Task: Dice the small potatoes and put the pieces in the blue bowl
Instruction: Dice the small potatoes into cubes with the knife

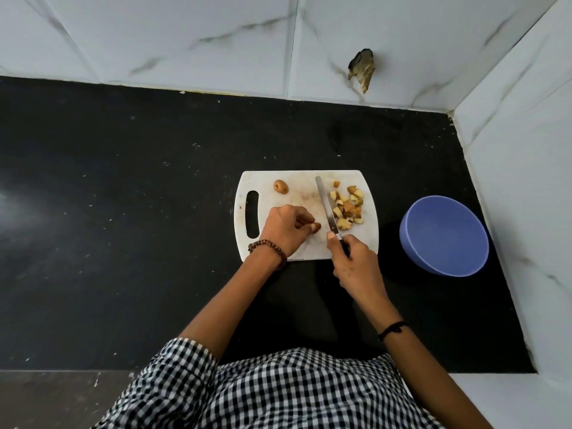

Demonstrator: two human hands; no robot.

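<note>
A white cutting board lies on the black counter. My left hand holds a small brown potato down on the board with curled fingers. My right hand grips the dark handle of a knife, forefinger along the spine; the blade lies flat-angled just right of the held potato. A pile of diced potato pieces sits on the board's right side. One whole small potato rests near the board's far left. The blue bowl stands to the right of the board and looks empty.
The black counter runs wide to the left of the board. White marble-look tiled walls close off the back and right, close behind the bowl. A broken hole shows in the back wall. The counter's front edge is at my waist.
</note>
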